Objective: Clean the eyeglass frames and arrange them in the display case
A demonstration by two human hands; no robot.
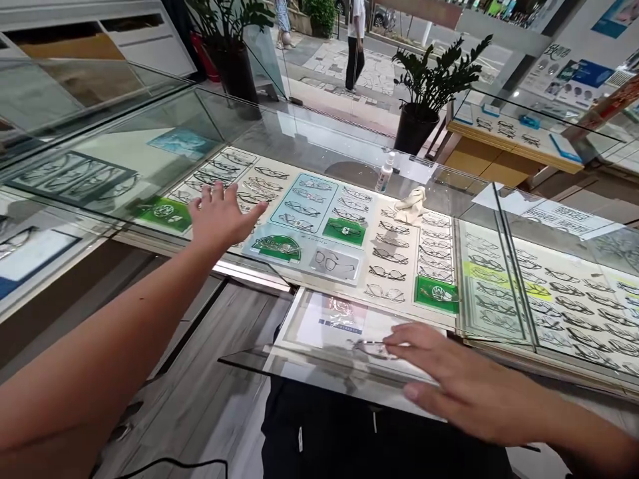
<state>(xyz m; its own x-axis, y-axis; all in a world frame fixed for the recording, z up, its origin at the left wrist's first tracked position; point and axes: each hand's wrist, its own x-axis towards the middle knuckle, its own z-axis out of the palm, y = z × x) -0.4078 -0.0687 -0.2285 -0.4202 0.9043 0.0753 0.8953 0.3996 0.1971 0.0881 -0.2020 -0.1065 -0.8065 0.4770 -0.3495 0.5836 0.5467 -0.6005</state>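
My left hand (221,214) is spread over the glass top of the display case (299,143), above rows of eyeglasses, and holds nothing. My right hand (449,376) reaches over the pulled-out drawer (304,332), its fingers apart and nothing gripped between them. Its fingertips are beside a pair of glasses (372,348) in the drawer; whether they touch it is unclear. A small plastic packet (343,313) lies on a paper behind those glasses. A spray bottle (385,173) and a crumpled cloth (411,207) rest on the glass top.
A glass pane (249,360) juts out at the drawer's front edge. More cases with glasses (574,303) extend to the right. Two potted plants (418,123) stand behind the counter. A person (355,46) is outside. A black cable (174,460) lies on the floor.
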